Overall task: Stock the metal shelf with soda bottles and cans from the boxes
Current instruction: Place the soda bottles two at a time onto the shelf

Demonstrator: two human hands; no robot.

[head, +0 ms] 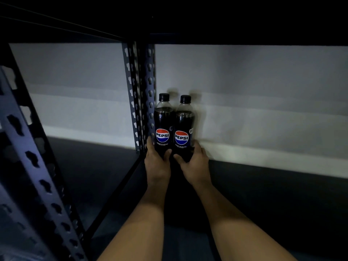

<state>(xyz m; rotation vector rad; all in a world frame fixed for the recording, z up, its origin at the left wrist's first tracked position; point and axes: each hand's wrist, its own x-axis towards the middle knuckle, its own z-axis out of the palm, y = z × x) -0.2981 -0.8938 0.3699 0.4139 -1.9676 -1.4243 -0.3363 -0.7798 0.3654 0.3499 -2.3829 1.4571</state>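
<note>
Where shelf board meets rear post: left bottle, right bottle, upright, touching; left hand and right hand each grasping one base

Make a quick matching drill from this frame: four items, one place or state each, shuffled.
Items:
1. left hand
2. right hand
3. bottle caps
4. slotted upright

Descriptions:
A. black, screwed on
B. grips the bottle next to the post
C. stands just left of both bottles
D. grips the bottle farther from the post

Pairs: 1-B, 2-D, 3-A, 4-C
</note>
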